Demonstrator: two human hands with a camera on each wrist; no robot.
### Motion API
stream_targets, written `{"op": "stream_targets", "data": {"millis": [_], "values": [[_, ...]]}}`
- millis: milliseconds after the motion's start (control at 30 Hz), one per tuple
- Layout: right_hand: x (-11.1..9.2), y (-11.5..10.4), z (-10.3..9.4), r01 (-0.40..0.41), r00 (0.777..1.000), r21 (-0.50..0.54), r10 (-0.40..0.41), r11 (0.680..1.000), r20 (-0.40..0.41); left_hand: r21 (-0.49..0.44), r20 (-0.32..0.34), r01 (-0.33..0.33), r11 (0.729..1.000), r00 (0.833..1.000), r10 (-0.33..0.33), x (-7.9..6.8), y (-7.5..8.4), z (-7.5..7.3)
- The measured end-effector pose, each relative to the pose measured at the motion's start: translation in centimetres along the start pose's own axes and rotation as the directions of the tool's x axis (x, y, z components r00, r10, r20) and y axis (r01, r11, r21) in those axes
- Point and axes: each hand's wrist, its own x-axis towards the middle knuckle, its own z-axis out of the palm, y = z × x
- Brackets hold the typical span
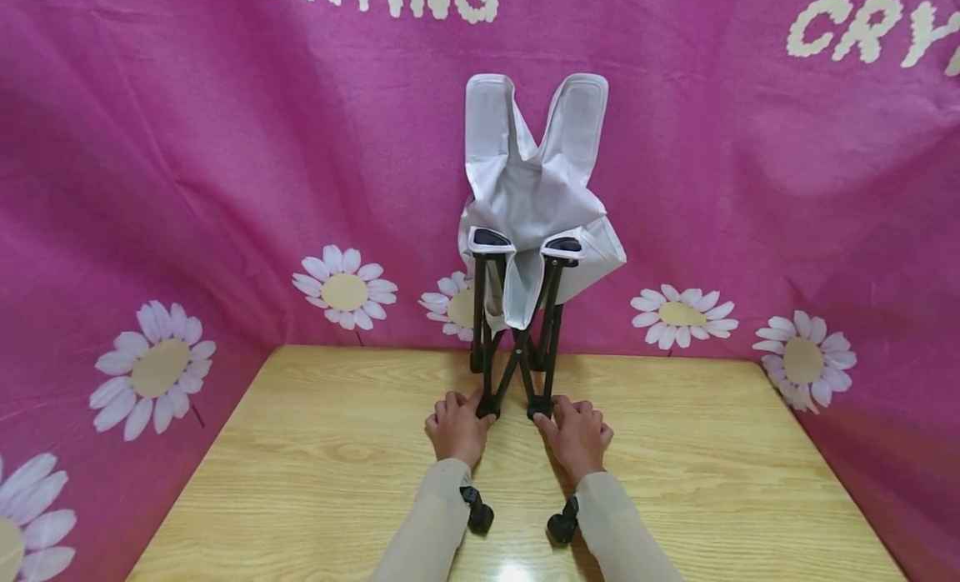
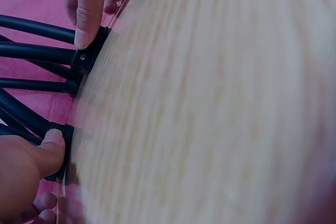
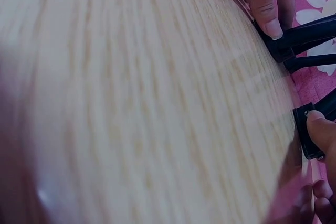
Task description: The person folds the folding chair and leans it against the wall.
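A partly folded camp chair (image 1: pixel 525 194) with white fabric and black crossed tube legs (image 1: pixel 517 353) stands upright near the table's back edge. My left hand (image 1: pixel 459 428) grips its front left foot (image 1: pixel 487 407), thumb laid over the black foot piece. On the front right foot (image 1: pixel 539 407), my right hand (image 1: pixel 577 436) has a like grip with thumb and fingers. The left wrist view shows the left thumb (image 2: pixel 51 145) pressed against the black foot. In the right wrist view the right thumb (image 3: pixel 317 124) lies on the other foot. Two fabric flaps (image 1: pixel 489 119) stick up on top.
The wooden table (image 1: pixel 337 465) extends to both sides and toward me. Behind and beside it hangs a pink cloth (image 1: pixel 225 190) printed with daisies and white letters. The chair's fabric stands close before this cloth. A small black camera (image 1: pixel 480 515) sits at each wrist.
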Motion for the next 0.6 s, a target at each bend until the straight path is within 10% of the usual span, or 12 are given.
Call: {"op": "stream_targets", "data": {"millis": [600], "values": [[-0.03,-0.2,-0.17,-0.005,1.0,0.006,0.005,1.0,0.009,-0.001,-0.008,-0.002,1.0,1.0,0.002,-0.11,-0.07,0.07]]}}
